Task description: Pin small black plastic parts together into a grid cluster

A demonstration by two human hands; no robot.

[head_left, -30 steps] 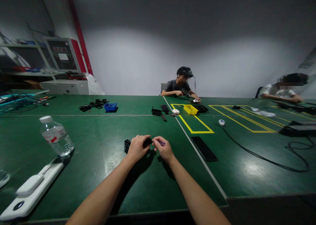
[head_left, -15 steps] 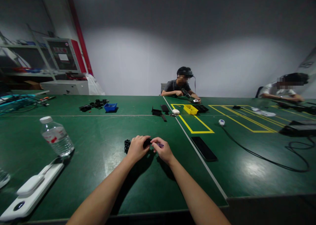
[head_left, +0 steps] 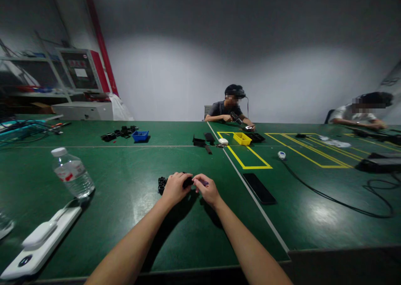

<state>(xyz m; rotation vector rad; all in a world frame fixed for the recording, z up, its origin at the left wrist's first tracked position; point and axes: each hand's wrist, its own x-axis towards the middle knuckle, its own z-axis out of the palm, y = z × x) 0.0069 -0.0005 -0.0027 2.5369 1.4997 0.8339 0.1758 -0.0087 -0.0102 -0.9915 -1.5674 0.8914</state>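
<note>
My left hand [head_left: 175, 187] is wrapped round a black plastic part [head_left: 188, 181], its jointed end [head_left: 161, 185] showing beyond the hand on the left. Much of the part is hidden by my fingers. My right hand [head_left: 206, 189] is closed in a pinch on what looks like a small screwdriver [head_left: 205, 184] with a purplish handle. Its working end points left at the black part; whether the tip touches cannot be made out. Both hands are close together, just above the green table [head_left: 125, 218].
A phone [head_left: 259, 188] lies to the right, a water bottle [head_left: 72, 172] and a white power strip [head_left: 44, 239] to the left. Farther off are a blue bin [head_left: 140, 136], a yellow bin [head_left: 242, 139] and black parts [head_left: 120, 132]. Two people sit across the table.
Hardly anything differs. Both hands keep their grips in nearly the same place, and the whole view has shifted very slightly.
</note>
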